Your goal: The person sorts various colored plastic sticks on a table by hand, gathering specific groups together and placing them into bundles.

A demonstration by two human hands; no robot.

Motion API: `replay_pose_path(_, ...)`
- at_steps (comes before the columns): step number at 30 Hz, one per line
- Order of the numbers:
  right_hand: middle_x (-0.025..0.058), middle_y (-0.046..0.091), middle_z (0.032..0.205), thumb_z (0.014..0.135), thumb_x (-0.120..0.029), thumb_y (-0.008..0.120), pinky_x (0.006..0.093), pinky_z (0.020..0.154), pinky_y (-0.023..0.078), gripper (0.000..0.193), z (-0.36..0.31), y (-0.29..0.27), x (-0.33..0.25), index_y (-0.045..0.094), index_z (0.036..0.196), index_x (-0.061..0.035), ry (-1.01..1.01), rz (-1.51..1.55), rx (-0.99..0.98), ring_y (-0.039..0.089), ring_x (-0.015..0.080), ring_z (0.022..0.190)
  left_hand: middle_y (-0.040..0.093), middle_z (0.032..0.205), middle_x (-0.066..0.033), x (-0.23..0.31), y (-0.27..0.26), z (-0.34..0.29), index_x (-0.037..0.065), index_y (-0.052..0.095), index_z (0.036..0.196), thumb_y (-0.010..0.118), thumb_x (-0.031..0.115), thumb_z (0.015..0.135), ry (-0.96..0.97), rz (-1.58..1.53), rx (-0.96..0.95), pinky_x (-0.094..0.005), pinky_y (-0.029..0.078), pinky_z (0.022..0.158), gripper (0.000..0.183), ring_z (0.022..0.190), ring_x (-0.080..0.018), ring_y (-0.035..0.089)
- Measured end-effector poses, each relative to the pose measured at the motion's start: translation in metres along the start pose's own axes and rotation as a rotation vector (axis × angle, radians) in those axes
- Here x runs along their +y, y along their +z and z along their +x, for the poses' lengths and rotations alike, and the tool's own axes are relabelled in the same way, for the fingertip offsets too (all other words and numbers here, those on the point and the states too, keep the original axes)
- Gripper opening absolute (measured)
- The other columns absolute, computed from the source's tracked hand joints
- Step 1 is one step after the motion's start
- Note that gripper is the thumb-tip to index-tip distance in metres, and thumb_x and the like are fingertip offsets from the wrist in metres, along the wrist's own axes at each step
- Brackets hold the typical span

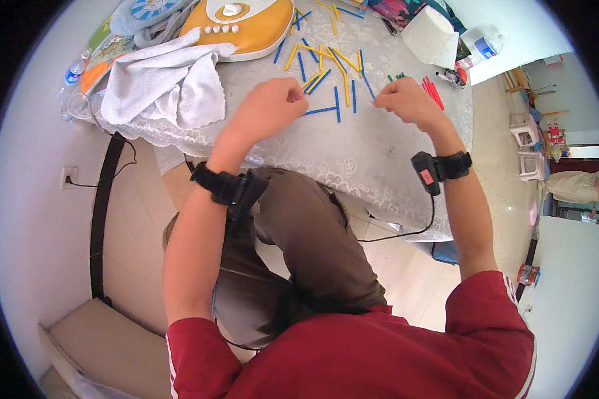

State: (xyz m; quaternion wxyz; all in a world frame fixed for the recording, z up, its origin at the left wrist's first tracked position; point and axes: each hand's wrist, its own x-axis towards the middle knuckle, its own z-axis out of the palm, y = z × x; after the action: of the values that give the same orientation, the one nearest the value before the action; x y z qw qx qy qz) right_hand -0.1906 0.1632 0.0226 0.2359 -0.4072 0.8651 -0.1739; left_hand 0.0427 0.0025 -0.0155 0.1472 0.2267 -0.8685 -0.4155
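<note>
Blue sticks [337, 105] between left hand [271, 106] and right hand [411, 100], both curled

Left bottle [74, 72]: blue label [76, 67], blurred from here
Right bottle [480, 52]: blue label, unreadable too
Wrist box [422, 163]: red tag [427, 177], too small for me

Supporting surface: a table covered with a pale, translucent tablecloth with a floral pattern and scalloped edge [373, 156]. Directly on it, toward the middle and far side: slim, straight blue sticks [337, 104] and slim, straight yellow sticks [347, 90], scattered at various angles, several crossing. Right side: slim red sticks [433, 93] grouped closely together; short dark green sticks [397, 77] near them; a white, rounded paper roll [427, 40] beyond. Left side: a rumpled white cloth towel [166, 86], touching an orange-and-white rounded object with a white dial [266, 41].
</note>
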Motion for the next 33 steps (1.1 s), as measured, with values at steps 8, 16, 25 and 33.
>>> replay_pose_path(8, 0.0016, 0.052, 0.056, 0.078, -0.029, 0.069, 0.0254, 0.041, 0.037, 0.031, 0.004, 0.019, -0.016, 0.065, 0.073, 0.0015, 0.053, 0.051, -0.131, 0.048, 0.0109, 0.046, 0.064, 0.078, -0.0161, 0.011, 0.034, 0.009, 0.003, 0.06, 0.08, 0.067, 0.024, 0.08, 0.189, 0.414, -0.089, -0.0427, 0.048, 0.07, 0.022, 0.078, -0.0364, 0.062)
replay_pose_path(16, 0.0048, 0.055, 0.056, 0.082, -0.027, 0.069, 0.0282, 0.044, 0.042, 0.031, 0.03, 0.03, -0.009, 0.063, 0.067, 0.0009, 0.01, 0.164, -0.058, 0.052, 0.0133, 0.046, 0.064, 0.077, -0.0183, 0.01, 0.023, 0.025, 0.002, 0.061, 0.08, 0.065, 0.023, 0.081, 0.184, 0.343, -0.347, -0.0427, 0.047, 0.067, 0.021, 0.076, -0.0352, 0.061)
replay_pose_path(25, 0.0064, 0.058, 0.058, 0.077, -0.017, 0.067, 0.0272, 0.047, 0.048, 0.024, 0.023, 0.025, -0.01, 0.064, 0.066, 0.0039, 0.045, 0.281, -0.068, 0.055, 0.0154, 0.048, 0.064, 0.078, -0.0189, 0.003, 0.006, 0.03, 0.0, 0.063, 0.081, 0.062, 0.021, 0.083, 0.2, 0.278, -0.064, -0.0419, 0.047, 0.068, 0.021, 0.076, -0.036, 0.061)
replay_pose_path(33, 0.0054, 0.059, 0.06, 0.079, -0.017, 0.065, 0.0268, 0.045, 0.047, 0.023, 0.027, 0.03, -0.017, 0.064, 0.07, 0.0033, 0.057, 0.241, 0.045, 0.056, 0.0122, 0.05, 0.066, 0.08, -0.0187, 0.0, 0.024, 0.046, 0.0, 0.065, 0.081, 0.061, 0.02, 0.083, 0.21, 0.421, 0.044, -0.0443, 0.05, 0.073, 0.021, 0.079, -0.036, 0.064)
